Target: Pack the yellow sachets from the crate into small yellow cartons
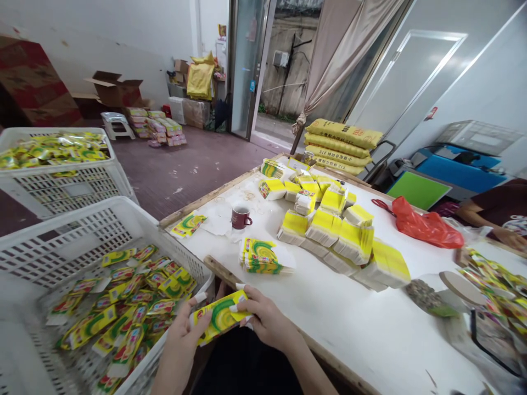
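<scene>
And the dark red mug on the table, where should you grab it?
The mug is probably best held by its handle, coming from the person's right: it stands upright with the handle sticking out that way. The right hand seems suited, but it's holding a yellow packet.

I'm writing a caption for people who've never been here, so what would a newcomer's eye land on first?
Probably the red bag on the far right of the white table, and the yellow-and-white stacks massed around its middle. Nearer, the left hand and right hand hold a yellow-and-green packet by the table's edge, beside a white crate of similar packets.
</scene>
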Demonstrator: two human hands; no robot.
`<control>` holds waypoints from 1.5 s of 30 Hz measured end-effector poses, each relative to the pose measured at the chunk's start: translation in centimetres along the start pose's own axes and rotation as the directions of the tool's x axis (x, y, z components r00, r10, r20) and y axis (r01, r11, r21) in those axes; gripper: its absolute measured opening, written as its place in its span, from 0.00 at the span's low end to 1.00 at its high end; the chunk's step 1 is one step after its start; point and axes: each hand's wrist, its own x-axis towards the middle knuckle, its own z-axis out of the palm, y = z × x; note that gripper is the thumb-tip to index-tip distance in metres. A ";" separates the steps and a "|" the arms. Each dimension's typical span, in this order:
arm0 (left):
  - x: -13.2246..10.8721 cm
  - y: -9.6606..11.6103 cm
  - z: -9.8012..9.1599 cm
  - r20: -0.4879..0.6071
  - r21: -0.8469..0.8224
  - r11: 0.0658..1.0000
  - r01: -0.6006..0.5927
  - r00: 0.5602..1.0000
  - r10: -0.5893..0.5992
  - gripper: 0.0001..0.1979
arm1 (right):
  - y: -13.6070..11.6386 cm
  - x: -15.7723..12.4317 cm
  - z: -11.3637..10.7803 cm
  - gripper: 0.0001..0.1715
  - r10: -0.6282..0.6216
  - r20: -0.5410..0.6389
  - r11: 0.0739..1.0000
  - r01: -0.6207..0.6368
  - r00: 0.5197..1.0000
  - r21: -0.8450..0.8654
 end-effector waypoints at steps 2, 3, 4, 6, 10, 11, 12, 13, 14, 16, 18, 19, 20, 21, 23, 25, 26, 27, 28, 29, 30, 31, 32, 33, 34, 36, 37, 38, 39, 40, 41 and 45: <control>-0.1 -0.2 0.1 -0.006 0.010 1.000 0.000 1.000 0.000 0.40 | 0.0 -0.1 -0.5 0.21 -0.006 0.040 1.000 0.006 0.999 0.010; -0.2 -0.4 0.1 -0.015 0.016 1.000 -0.008 1.000 0.008 0.40 | 0.0 -0.2 -0.5 0.22 -0.003 0.043 1.000 0.002 0.999 0.012; -0.3 -0.5 0.2 -0.025 0.025 1.000 -0.018 1.000 0.018 0.39 | 0.1 -0.2 -0.3 0.22 0.004 0.038 1.000 -0.005 0.999 0.008; -0.4 -0.7 0.3 -0.040 0.042 0.998 -0.037 0.998 0.039 0.38 | 0.2 -0.4 0.5 0.25 0.025 -0.001 1.000 -0.025 1.000 -0.007; -0.3 -0.3 0.0 -0.018 0.036 0.999 -0.037 0.999 0.038 0.38 | 0.1 -0.5 1.4 0.24 0.015 -0.044 1.000 -0.016 0.999 -0.013; -0.3 -0.1 -0.1 -0.002 0.029 0.999 -0.016 1.000 0.016 0.39 | -0.1 -0.4 1.2 0.23 0.005 -0.031 1.000 -0.005 1.000 0.000; -0.3 0.1 -0.2 0.013 0.023 1.000 0.006 1.000 -0.007 0.40 | -0.2 -0.4 0.9 0.22 -0.006 -0.008 1.000 0.006 1.000 0.014; -0.4 0.2 -0.3 0.023 0.022 1.000 0.021 0.999 -0.022 0.41 | -0.4 -0.3 0.4 0.21 -0.016 0.017 0.999 0.015 1.000 0.028; -0.4 0.4 -0.3 0.031 0.027 0.999 0.032 0.999 -0.032 0.41 | -0.6 -0.3 0.0 0.20 -0.023 0.043 0.999 0.022 0.999 0.041; -0.6 0.4 -0.3 0.037 0.045 0.998 0.036 0.999 -0.037 0.40 | -0.8 -0.2 -0.6 0.20 -0.036 0.076 0.998 0.032 0.996 0.057; -0.8 0.3 -0.2 0.041 0.059 0.998 0.023 0.999 -0.026 0.38 | -0.8 -0.1 -0.5 0.20 -0.023 0.067 0.997 0.018 0.997 0.069; -0.9 0.2 -0.2 0.038 0.067 0.998 0.012 0.999 -0.015 0.36 | -0.9 -0.1 -0.3 0.18 -0.005 0.041 0.997 0.002 0.999 0.081; -1.0 0.0 -0.2 0.037 0.075 0.997 -0.005 0.999 0.003 0.35 | -0.9 -0.1 0.2 0.17 0.016 0.003 0.995 -0.016 1.000 0.098; -1.1 -0.1 -0.2 0.041 0.086 0.996 -0.024 0.999 0.021 0.32 | -1.0 -0.1 0.6 0.16 0.038 -0.038 0.992 -0.033 0.999 0.122; -1.1 -0.2 -0.3 0.064 0.103 0.994 -0.036 0.998 0.030 0.29 | -1.3 0.0 1.6 0.16 0.066 -0.100 0.984 -0.048 0.993 0.169; -1.1 0.0 -0.6 0.082 0.098 0.994 -0.037 0.996 0.029 0.27 | -1.7 0.3 2.3 0.19 0.056 -0.104 0.982 -0.035 0.993 0.187; -1.0 0.1 -0.7 0.077 0.094 0.995 -0.045 0.996 0.038 0.27 | -1.8 0.4 2.4 0.20 0.042 -0.085 0.982 -0.025 0.995 0.189; -0.9 0.3 -0.8 0.067 0.089 0.994 -0.059 0.996 0.053 0.26 | -1.9 0.5 2.5 0.21 0.026 -0.065 0.981 -0.013 0.998 0.192; -0.9 0.4 -0.9 0.060 0.087 0.993 -0.074 0.996 0.069 0.26 | -1.9 0.6 2.5 0.21 0.012 -0.047 0.980 -0.002 0.999 0.198; -0.8 0.6 -1.0 0.057 0.088 0.992 -0.086 0.995 0.081 0.27 | -1.9 0.7 2.6 0.21 0.006 -0.037 0.979 0.002 0.999 0.205; -0.8 0.8 -0.9 0.054 0.089 0.991 -0.095 0.994 0.091 0.27 | -1.7 0.7 2.6 0.19 0.009 -0.038 0.978 -0.001 0.999 0.208; -0.8 0.9 -0.9 0.051 0.091 0.991 -0.101 0.994 0.097 0.27 | -1.5 0.7 2.7 0.18 0.017 -0.047 0.979 -0.007 0.999 0.205; -0.9 0.9 -0.8 0.049 0.094 0.990 -0.103 0.994 0.098 0.27 | -1.3 0.6 2.8 0.17 0.028 -0.060 0.981 -0.016 0.998 0.196; -0.9 0.9 -0.6 0.045 0.097 0.990 -0.102 0.994 0.098 0.26 | -1.0 0.5 2.9 0.19 0.038 -0.078 0.983 -0.023 0.996 0.185; -1.0 0.9 -0.5 0.041 0.099 0.990 -0.099 0.995 0.096 0.26 | -0.8 0.3 3.0 0.21 0.044 -0.101 0.983 -0.026 0.994 0.179; -1.1 0.7 -0.2 0.049 0.095 0.992 -0.087 0.995 0.082 0.27 | -0.5 0.1 3.3 0.27 0.046 -0.164 0.981 -0.014 0.985 0.194; -1.2 0.6 -0.1 0.059 0.089 0.993 -0.082 0.995 0.077 0.27 | -0.6 0.0 3.4 0.29 0.043 -0.195 0.980 -0.003 0.980 0.200; -1.3 0.4 0.0 0.069 0.081 0.993 -0.082 0.995 0.076 0.26 | -0.7 -0.1 3.5 0.30 0.040 -0.222 0.981 0.004 0.974 0.196; -1.3 0.2 0.1 0.080 0.075 0.994 -0.084 0.994 0.078 0.26 | -0.9 -0.2 3.7 0.29 0.040 -0.237 0.983 0.004 0.971 0.182; -1.4 0.1 0.1 0.090 0.071 0.994 -0.086 0.993 0.079 0.26 | -1.1 -0.2 3.8 0.28 0.041 -0.240 0.988 -0.003 0.970 0.157; -1.5 -0.1 0.1 0.098 0.071 0.994 -0.088 0.992 0.081 0.26 | -1.4 -0.2 3.9 0.27 0.043 -0.234 0.992 -0.014 0.971 0.128; -1.3 0.1 -0.3 0.099 0.135 0.985 -0.111 0.990 0.098 0.27 | -1.4 0.1 2.8 0.36 0.015 -0.200 0.998 -0.004 0.980 0.056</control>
